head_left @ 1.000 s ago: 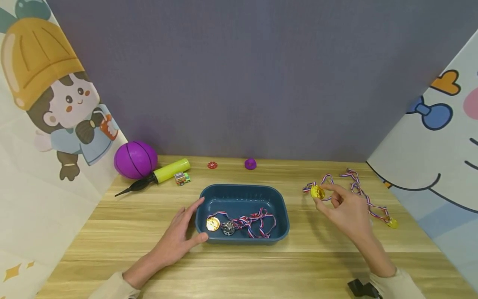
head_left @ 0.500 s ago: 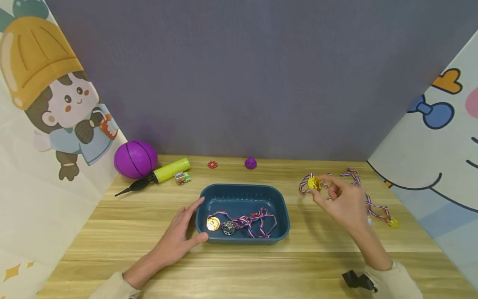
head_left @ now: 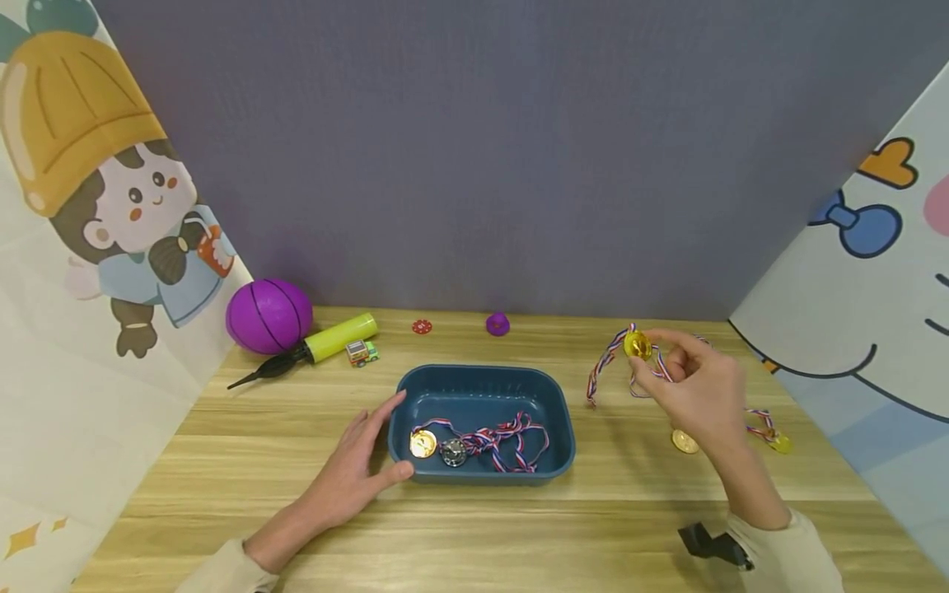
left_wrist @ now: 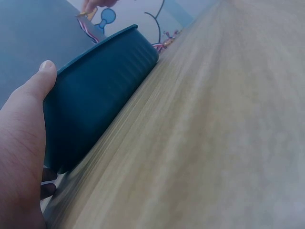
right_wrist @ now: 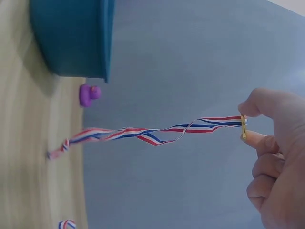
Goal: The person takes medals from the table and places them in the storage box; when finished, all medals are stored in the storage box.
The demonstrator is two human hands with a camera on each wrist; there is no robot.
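Observation:
My right hand (head_left: 700,391) pinches a gold medal (head_left: 638,344) by its edges between thumb and index finger, above the table on the right. Its red, white and blue ribbon (right_wrist: 143,131) hangs down, partly twisted and knotted low. My left hand (head_left: 352,473) rests against the left end of a dark blue plastic bin (head_left: 474,383), thumb at the front corner and index finger along the left rim, fingers fairly straight. Inside the bin lie a gold medal (head_left: 423,444), a silver medal (head_left: 453,452) and their tangled ribbons (head_left: 511,436).
Another gold medal (head_left: 684,441) lies below my right wrist, a yellow-gold medal (head_left: 780,443) farther right. Along the back stand a purple ball (head_left: 269,317), a yellow-green pump (head_left: 341,338), a toy truck (head_left: 362,353), a red chip (head_left: 422,328) and a purple rubber duck (right_wrist: 89,95).
My right hand has lifted the gold medal higher, and its ribbon has come up to hang below it. Another gold medal now shows beneath the wrist. The left hand and bin stay put.

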